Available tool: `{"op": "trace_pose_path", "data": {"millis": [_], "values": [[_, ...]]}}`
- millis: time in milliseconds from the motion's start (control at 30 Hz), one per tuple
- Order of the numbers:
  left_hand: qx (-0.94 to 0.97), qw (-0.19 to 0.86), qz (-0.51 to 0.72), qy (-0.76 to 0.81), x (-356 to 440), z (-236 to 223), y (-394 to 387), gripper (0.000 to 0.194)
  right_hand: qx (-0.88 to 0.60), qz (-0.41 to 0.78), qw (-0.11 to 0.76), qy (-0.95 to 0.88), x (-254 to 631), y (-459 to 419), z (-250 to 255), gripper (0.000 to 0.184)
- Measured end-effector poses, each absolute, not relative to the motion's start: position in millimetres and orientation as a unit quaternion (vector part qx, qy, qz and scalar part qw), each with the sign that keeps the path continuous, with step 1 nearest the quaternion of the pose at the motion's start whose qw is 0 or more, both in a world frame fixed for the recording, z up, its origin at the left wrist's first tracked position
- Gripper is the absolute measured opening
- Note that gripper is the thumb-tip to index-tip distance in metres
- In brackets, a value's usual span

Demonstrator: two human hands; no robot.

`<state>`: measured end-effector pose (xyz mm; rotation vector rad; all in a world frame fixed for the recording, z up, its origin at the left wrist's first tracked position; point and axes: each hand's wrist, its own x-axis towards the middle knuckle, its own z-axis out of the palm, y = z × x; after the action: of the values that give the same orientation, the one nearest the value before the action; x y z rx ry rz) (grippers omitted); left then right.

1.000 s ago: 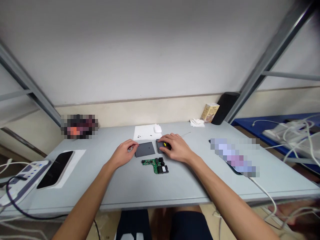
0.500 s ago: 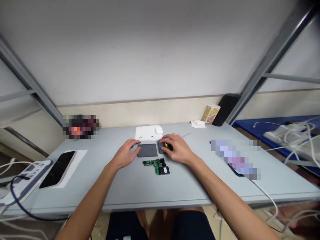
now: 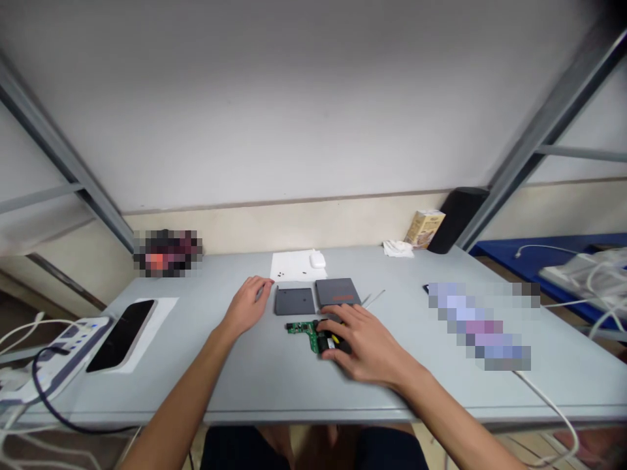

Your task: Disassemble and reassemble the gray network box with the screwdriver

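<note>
My left hand (image 3: 247,305) rests on the table just left of a flat dark grey casing half (image 3: 294,301). Its fingers are loosely curved, apart and hold nothing. Beside that half lies a second dark grey casing piece (image 3: 337,292) with reddish marking. My right hand (image 3: 365,343) holds a screwdriver with a yellow-and-black handle (image 3: 336,339), mostly hidden under the palm. Its thin metal shaft (image 3: 376,298) sticks out beyond the hand. The right fingertips reach over the right end of a green circuit board (image 3: 313,336), which bears black parts; whether they grip it I cannot tell.
Behind the casing, a white sheet (image 3: 289,262) carries several tiny dark screws (image 3: 281,274) and a white earbud case (image 3: 318,260). A phone (image 3: 122,334) and power strip (image 3: 73,352) lie left. Crumpled tissue (image 3: 398,249), a carton (image 3: 424,228) and a black cylinder (image 3: 458,219) stand back right.
My right hand has moved from the right casing piece toward me, over the circuit board, keeping the screwdriver. That casing piece is now uncovered. My left hand has drawn slightly off the left half.
</note>
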<state>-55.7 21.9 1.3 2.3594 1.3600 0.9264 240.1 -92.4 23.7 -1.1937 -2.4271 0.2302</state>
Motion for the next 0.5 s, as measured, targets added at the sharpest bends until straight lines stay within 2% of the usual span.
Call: {"op": "trace_pose_path", "data": {"millis": [200, 367, 500], "values": [[0.831, 0.143, 0.294, 0.451, -53.1, 0.7, 18.4, 0.032, -0.428, 0.096, 0.192, -0.878, 239.5, -90.4, 21.8, 0.040], [0.834, 0.136, 0.304, 0.440, -54.7, -3.6, 22.0, 0.031, -0.425, 0.035, 0.235, -0.874, 232.9, -77.0, 36.4, 0.035], [0.834, 0.133, 0.306, 0.440, -56.3, -6.6, 23.8, 0.028, -0.449, 0.005, 0.191, -0.873, 221.3, -46.4, 53.5, 0.023]]}}
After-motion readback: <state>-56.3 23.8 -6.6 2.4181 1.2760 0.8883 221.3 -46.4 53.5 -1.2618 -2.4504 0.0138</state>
